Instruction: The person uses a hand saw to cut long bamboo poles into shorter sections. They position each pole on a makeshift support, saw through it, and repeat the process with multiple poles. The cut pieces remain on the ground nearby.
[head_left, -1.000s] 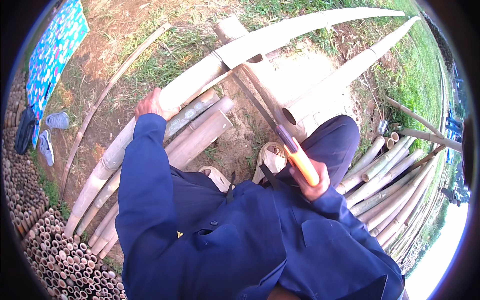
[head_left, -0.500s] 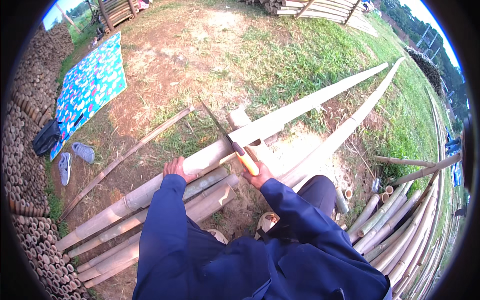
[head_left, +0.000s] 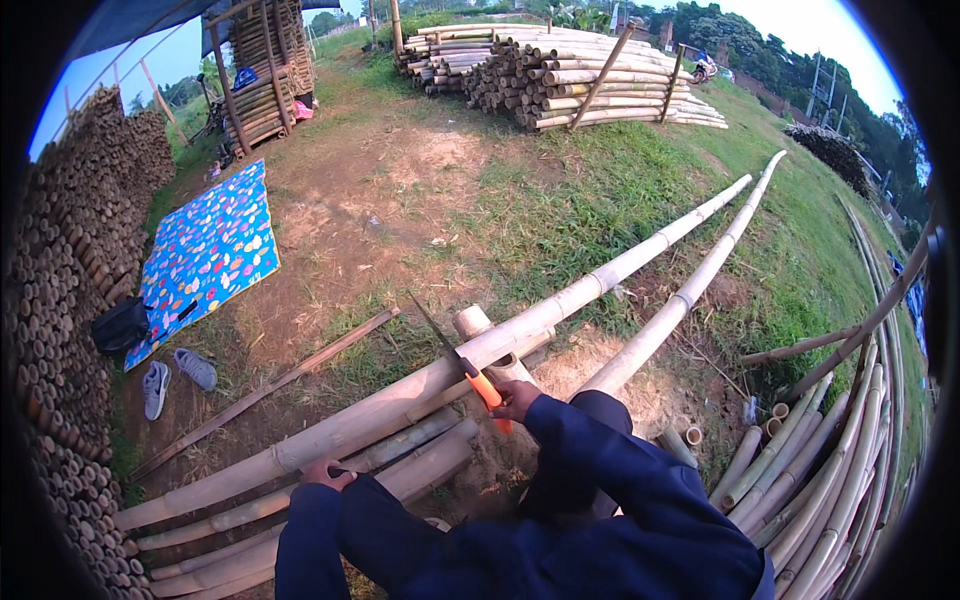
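Observation:
A handsaw [head_left: 484, 386] with an orange handle is gripped in my right hand [head_left: 516, 400]. Its thin dark blade [head_left: 436, 328] lies across a thick pale bamboo pole [head_left: 400, 400], with the tip past the far side. Under the pole, close to the saw, a short bamboo stump [head_left: 472, 321] and an open-ended piece of bamboo [head_left: 510, 369] show. My left hand [head_left: 326, 475] is curled by the pole's near side, close to my knee. Something small and dark shows at its fingers; what it is I cannot make out.
More bamboo poles [head_left: 410, 440] lie below the cut pole, and another long one [head_left: 690, 290] runs off right. Cut lengths [head_left: 780, 470] are heaped at the right. Stacked bamboo [head_left: 90, 240] lines the left, near a flowered blue mat [head_left: 210, 250], a black bag [head_left: 120, 325] and grey shoes [head_left: 155, 390].
My left hand has left the pole's top and moved back toward my knee. The saw stays across the pole in my right hand. The view has tilted up, showing more background.

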